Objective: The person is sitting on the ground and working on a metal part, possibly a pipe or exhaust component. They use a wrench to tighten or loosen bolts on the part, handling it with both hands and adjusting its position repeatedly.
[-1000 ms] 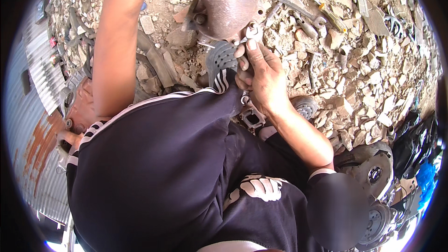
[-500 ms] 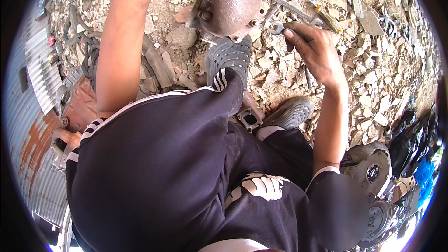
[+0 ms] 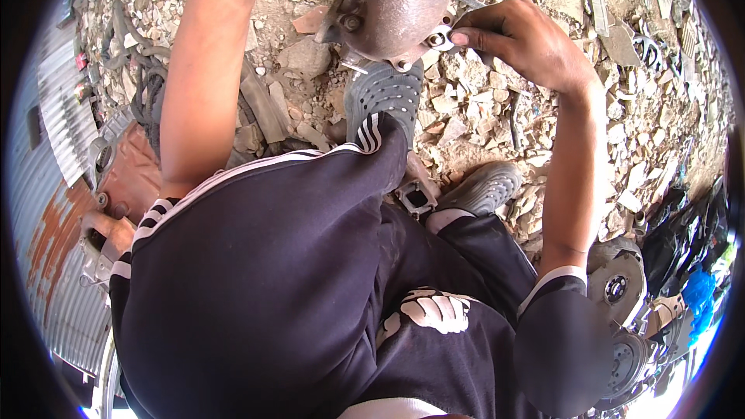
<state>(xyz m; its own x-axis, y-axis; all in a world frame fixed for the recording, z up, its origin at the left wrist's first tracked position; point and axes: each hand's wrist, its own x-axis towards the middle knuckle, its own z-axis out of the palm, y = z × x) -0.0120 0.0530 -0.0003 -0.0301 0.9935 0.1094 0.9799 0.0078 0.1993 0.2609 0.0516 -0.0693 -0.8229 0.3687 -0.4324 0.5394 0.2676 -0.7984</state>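
Note:
A rusty, curved metal pipe with a bolted flange stands at the top middle. My right hand is closed on a wrench, its thumb and fingers pinching the handle. The wrench's bright jaw is at the bolt on the flange's right side; whether it has seated on the bolt head I cannot tell. Another bolt shows at the flange's left. My left forearm runs up past the top edge, so the left hand is out of sight.
Broken stone covers the ground around my grey clogs. A hollow metal part lies between my feet. Dark hoses and corrugated sheet are at left; engine parts and a blue bag at lower right.
My right hand has moved up, bringing the wrench's jaw left and up to the flange bolt. The long tools lying behind it are now mostly covered by the hand.

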